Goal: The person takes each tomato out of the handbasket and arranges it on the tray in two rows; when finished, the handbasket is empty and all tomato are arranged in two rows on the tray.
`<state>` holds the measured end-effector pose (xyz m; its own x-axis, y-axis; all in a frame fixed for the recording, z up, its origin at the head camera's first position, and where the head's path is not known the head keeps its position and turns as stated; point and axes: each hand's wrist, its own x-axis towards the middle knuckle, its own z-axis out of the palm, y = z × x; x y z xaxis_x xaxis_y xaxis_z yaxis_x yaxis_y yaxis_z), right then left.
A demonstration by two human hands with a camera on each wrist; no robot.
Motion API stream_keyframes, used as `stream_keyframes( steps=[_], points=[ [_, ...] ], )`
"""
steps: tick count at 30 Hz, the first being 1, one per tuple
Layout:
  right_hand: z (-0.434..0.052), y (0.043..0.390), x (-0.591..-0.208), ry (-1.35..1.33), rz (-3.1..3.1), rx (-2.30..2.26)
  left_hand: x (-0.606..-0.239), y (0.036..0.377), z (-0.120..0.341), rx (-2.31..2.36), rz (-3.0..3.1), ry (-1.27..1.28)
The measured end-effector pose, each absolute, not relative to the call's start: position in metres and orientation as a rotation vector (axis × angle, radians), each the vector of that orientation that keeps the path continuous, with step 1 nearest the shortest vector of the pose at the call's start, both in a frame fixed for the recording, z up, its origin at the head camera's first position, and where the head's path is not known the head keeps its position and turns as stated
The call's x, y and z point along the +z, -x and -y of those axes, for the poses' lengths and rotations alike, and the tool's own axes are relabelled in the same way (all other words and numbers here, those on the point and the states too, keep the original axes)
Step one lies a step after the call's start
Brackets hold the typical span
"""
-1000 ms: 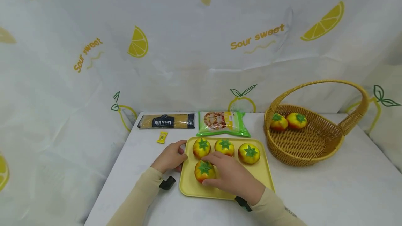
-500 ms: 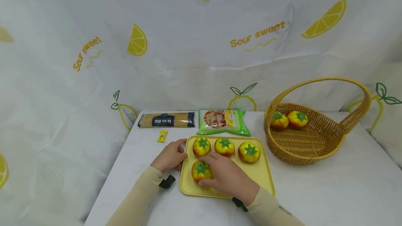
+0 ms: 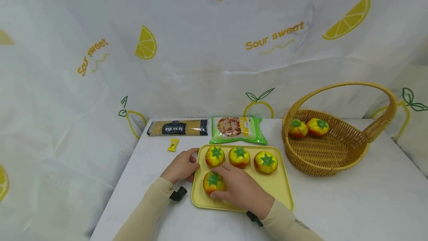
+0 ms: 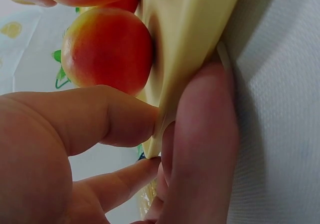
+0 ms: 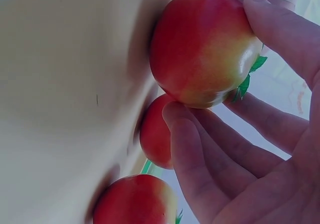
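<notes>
A yellow tray (image 3: pixel 275 192) lies on the white table, bearing toy tomatoes with green star-shaped leaves. Three of them, including the middle tomato (image 3: pixel 239 157), form the back row. My left hand (image 3: pixel 181 166) pinches the tray's left rim; in the left wrist view the thumb (image 4: pixel 127 119) presses the rim from above and a finger (image 4: pixel 205 134) lies beneath it. With fingers and thumb around its sides, my right hand (image 3: pixel 242 187) holds a front-left tomato (image 3: pixel 213 184). The right wrist view shows this tomato (image 5: pixel 200 49) at the tray surface; whether it touches is unclear.
A wicker basket (image 3: pixel 311 167) with a tall handle stands right of the tray, two tomatoes (image 3: pixel 318 127) inside. Behind the tray lie a spaghetti pack (image 3: pixel 192 127) and a green-edged food bag (image 3: pixel 249 129). A small yellow wrapped candy (image 3: pixel 173 145) lies behind the left hand.
My right hand and the front tomato have shifted slightly left on the tray, under the back-left tomato in the head view. The left hand keeps its place on the rim.
</notes>
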<state>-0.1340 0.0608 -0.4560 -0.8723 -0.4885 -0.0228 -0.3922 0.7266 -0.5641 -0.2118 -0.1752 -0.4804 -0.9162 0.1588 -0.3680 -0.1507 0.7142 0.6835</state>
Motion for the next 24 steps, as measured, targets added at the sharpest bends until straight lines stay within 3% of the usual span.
stream_keyframes(
  steps=[24],
  points=[
    [-0.077,0.133,-0.437,0.678,-2.769,-0.878,-0.484,0.213,0.177,1.068,-2.528,-0.023]
  ],
)
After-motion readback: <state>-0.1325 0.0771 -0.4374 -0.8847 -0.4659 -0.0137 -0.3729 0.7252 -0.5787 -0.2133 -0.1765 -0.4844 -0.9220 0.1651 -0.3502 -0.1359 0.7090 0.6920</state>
